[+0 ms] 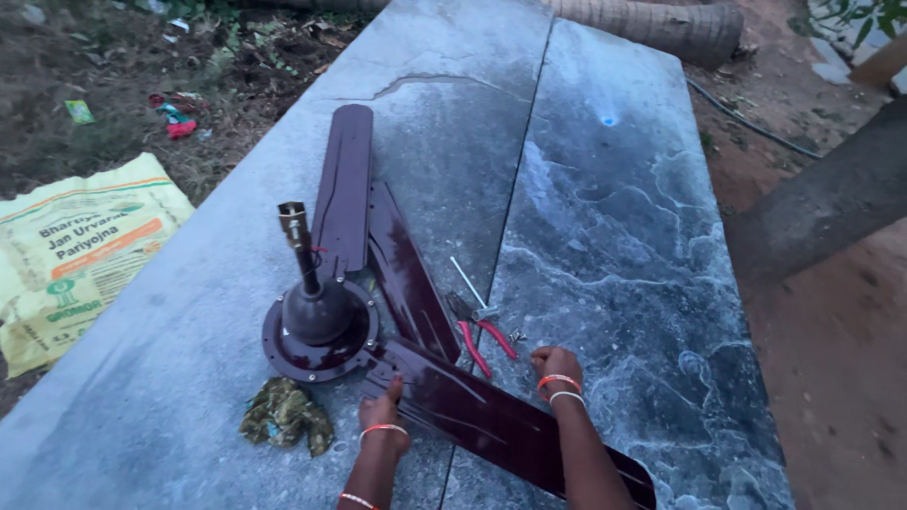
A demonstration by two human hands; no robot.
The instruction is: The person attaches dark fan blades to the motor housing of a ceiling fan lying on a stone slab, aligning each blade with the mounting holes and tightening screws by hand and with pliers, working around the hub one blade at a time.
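Observation:
A dark maroon ceiling fan lies on a grey stone slab [614, 236]. Its round motor hub [319, 331] has a downrod [300, 246] with a brass top standing up from it. Two blades [345, 179] point away from me and one blade [501, 420] runs toward the lower right. My left hand [383, 411] presses on the root of that near blade beside the hub. My right hand [556, 364] is a closed fist at the blade's far edge; whether it holds anything is hidden. Red-handled pliers [482, 340] and a thin metal rod [468, 283] lie just beyond it.
A crumpled green and brown cloth [283, 416] sits on the slab left of my left hand. A yellow printed sack [76, 255] lies on the ground at left. Bare dirt, litter and a palm trunk [661, 24] surround the slab. A dark hose [746, 118] runs at right.

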